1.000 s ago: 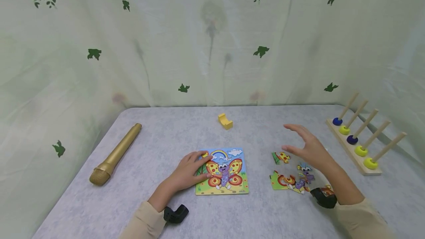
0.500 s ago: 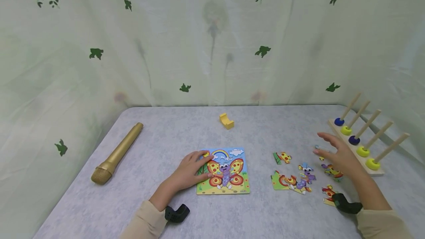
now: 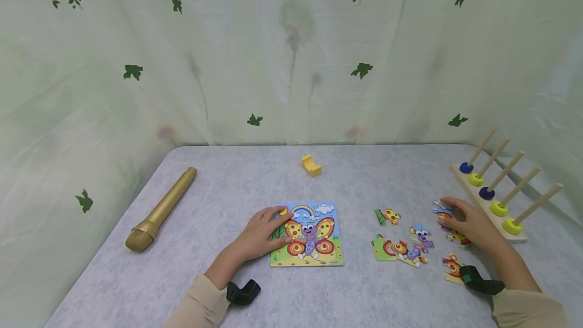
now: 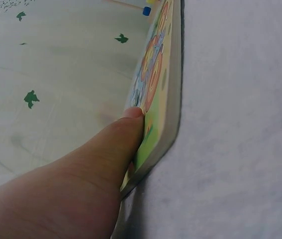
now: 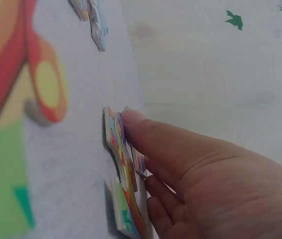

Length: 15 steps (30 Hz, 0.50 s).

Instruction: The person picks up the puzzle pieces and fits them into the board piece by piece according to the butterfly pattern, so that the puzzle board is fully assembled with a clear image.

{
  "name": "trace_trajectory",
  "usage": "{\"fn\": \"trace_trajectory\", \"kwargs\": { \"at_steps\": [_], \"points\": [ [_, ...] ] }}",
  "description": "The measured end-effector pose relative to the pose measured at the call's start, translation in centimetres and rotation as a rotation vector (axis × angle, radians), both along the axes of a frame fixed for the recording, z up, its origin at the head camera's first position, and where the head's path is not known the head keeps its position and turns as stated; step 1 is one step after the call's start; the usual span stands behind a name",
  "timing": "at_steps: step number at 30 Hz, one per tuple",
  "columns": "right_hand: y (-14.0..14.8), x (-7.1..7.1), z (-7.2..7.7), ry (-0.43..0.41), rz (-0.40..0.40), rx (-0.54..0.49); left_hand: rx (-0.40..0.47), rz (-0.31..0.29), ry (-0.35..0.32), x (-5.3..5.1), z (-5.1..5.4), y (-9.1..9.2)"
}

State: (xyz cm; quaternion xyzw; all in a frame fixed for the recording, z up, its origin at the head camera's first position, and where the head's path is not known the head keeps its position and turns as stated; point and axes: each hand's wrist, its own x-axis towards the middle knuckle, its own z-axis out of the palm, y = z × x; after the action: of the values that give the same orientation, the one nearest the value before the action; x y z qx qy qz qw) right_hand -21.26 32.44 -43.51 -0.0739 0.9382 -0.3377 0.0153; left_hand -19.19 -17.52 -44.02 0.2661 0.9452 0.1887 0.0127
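Observation:
My left hand [image 3: 263,234] rests over the left side of a butterfly puzzle [image 3: 310,259] in its square board. In the left wrist view its thumb [image 4: 123,134] presses on the puzzle's face. My right hand [image 3: 471,221] is low over loose pieces at the right, thumb and index finger apart at the edges of a blue-and-red puzzle piece [image 3: 443,211]. The right wrist view has the thumb [image 5: 153,134] against the pieces; whether it grips one is unclear. Another butterfly-wing piece [image 3: 457,238] lies partly under this hand.
Other loose pieces lie left of the right hand, among them a red-and-yellow one [image 3: 390,216] and a purple one [image 3: 422,237]. A peg stacker [image 3: 487,201] stands at the right. A gold microphone [image 3: 161,211] lies left; a yellow block [image 3: 311,166] is at the back.
My right hand has moved right and then down, from above the nearer loose pieces to the far right ones. The left hand has stayed on the puzzle.

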Motion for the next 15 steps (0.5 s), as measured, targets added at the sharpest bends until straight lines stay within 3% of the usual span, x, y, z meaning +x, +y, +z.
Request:
{"fn": "trace_trajectory", "kwargs": {
  "at_steps": [15],
  "points": [
    [-0.12, -0.08, -0.06, 0.076, 0.008, 0.037, 0.003, -0.001, 0.015, 0.05, -0.07, -0.03]
  ]
}}
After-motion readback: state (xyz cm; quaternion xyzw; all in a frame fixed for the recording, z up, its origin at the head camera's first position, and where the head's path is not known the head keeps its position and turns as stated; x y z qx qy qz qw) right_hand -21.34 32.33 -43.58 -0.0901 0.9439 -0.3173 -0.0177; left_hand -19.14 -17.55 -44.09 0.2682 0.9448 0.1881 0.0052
